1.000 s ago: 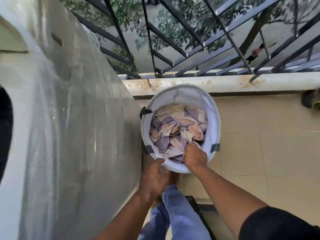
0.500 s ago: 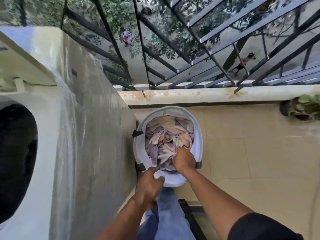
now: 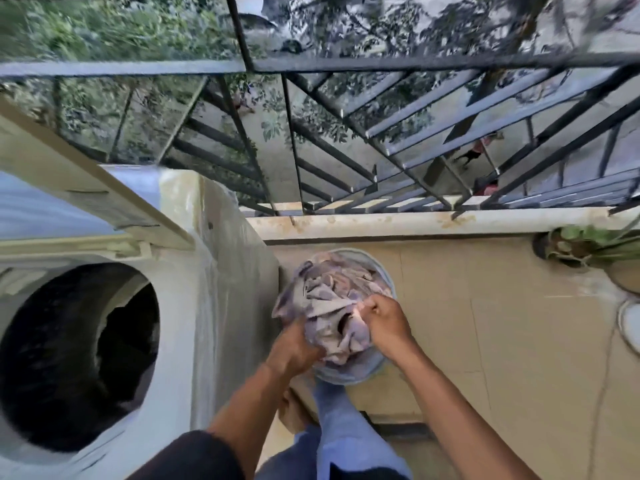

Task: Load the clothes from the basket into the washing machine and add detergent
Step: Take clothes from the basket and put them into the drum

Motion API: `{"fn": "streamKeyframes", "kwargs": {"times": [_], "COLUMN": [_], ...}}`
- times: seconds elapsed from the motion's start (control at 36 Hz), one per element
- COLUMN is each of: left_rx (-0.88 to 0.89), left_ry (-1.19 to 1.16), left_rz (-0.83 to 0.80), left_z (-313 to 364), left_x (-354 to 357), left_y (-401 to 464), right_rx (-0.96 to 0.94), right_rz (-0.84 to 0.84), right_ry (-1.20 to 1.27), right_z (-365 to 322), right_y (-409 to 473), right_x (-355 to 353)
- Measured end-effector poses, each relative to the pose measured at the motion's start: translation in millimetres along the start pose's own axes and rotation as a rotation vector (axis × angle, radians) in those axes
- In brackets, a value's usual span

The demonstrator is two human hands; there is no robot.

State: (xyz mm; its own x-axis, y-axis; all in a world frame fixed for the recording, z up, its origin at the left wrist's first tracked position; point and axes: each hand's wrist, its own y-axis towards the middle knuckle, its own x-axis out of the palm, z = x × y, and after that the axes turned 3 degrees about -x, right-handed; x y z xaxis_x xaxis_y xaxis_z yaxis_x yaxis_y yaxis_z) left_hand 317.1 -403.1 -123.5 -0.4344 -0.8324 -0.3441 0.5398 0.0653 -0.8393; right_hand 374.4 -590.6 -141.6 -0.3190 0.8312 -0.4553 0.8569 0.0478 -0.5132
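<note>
Right hand [image 3: 384, 323] and left hand [image 3: 294, 348] both grip the crumpled lilac-and-beige patterned cloth bundle [image 3: 329, 306] bulging over the round white fabric basket [image 3: 349, 374], beside the white washing machine [image 3: 166, 341].

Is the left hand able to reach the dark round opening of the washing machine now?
Probably yes: left hand grips the purple-beige clothes; the dark round opening lies open beside it, nothing between.

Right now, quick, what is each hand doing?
Left hand: fingers curled into the bundle of clothes, holding it.
Right hand: fingers pinching the same clothes, lifting them over the basket.
</note>
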Motion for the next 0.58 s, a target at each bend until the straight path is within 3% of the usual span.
{"fn": "streamKeyframes", "kwargs": {"times": [0.17, 0.36, 0.47, 0.58], "left_rx": [0.001, -0.095, -0.090, -0.084], "left_ry": [0.158, 0.134, 0.105, 0.155], "left_rz": [0.022, 0.161, 0.166, 0.109], "left_z": [3, 9, 7, 11], "left_x": [2, 12, 7, -9], "left_y": [16, 20, 20, 8], "right_rx": [-0.080, -0.050, 0.064, 0.090], "right_rz": [-0.192, -0.313, -0.306, -0.272], "right_ry": [0.195, 0.277, 0.142, -0.190], "right_z": [-25, -28, -9, 9], "right_y": [-11, -14, -2, 12], "right_x": [-25, -53, -52, -33]}}
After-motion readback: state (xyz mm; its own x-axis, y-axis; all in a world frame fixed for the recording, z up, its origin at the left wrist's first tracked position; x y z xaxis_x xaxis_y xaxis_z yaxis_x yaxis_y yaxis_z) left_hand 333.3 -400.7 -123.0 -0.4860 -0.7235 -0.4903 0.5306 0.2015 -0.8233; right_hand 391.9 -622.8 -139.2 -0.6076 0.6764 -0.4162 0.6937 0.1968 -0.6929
